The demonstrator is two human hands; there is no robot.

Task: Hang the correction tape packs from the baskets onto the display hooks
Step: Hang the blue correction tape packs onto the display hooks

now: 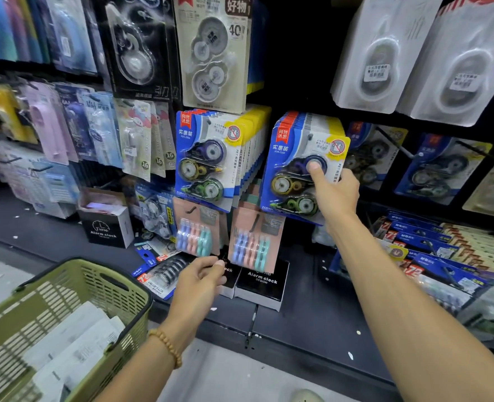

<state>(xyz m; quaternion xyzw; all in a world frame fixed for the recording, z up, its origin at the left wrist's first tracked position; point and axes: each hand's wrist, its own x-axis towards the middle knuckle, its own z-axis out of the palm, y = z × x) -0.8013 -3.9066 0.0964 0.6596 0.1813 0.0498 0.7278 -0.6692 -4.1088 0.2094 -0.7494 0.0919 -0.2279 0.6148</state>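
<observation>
Rightward, hand (334, 192) gripping pack (303, 166)

The fingers of the right hand (334, 192) are hidden behind the blue-and-yellow carded stack of correction tape packs (303, 169); only the thumb is seen on its front. The olive-green slatted plastic basket (118, 288) is cut off by the left and bottom edges, and the print on the white packs (74, 338) inside cannot be read. The pastel packs (13, 24) at upper left are blurred. What the left hand (199, 278) pinches is too small to be told.
</observation>
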